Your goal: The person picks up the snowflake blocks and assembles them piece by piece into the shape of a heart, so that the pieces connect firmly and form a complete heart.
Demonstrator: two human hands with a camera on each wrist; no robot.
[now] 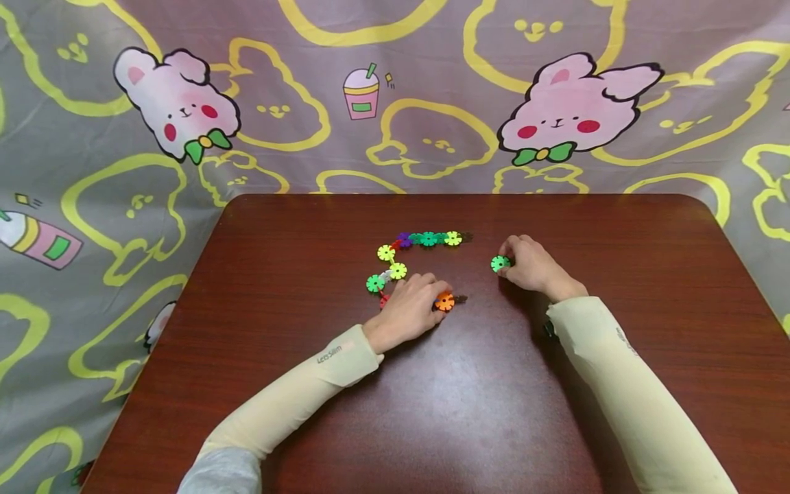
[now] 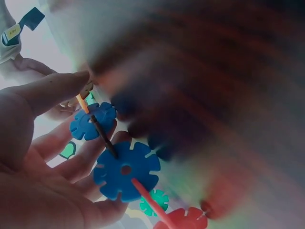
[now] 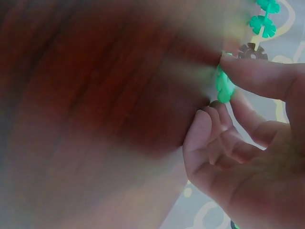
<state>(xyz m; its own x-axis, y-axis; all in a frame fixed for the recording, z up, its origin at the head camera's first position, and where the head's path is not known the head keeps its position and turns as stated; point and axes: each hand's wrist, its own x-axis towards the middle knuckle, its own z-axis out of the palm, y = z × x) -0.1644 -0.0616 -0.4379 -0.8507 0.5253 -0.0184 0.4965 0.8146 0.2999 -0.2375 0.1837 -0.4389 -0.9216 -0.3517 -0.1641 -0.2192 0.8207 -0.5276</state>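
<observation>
A zigzag chain of slotted plastic snowflake discs (image 1: 428, 239) lies on the table, its links in several colours. My left hand (image 1: 412, 305) covers part of its near row and grips the chain around the orange disc (image 1: 445, 302), thumb on one side and fingers on the other. A brown disc (image 1: 461, 299) sticks out past it to the right. Two blue discs (image 2: 128, 160) and a red disc (image 2: 183, 220) show along the palm in the left wrist view. To the right, apart from the chain, my right hand (image 1: 535, 266) pinches a loose green disc (image 1: 498, 264) by its edge.
The dark red wooden table (image 1: 494, 412) has its far edge close to a patterned cloth (image 1: 432, 75) that hangs behind and to the left. At the chain's far row, a yellow disc (image 1: 452, 238) and a brown disc (image 1: 467, 237) form the right end.
</observation>
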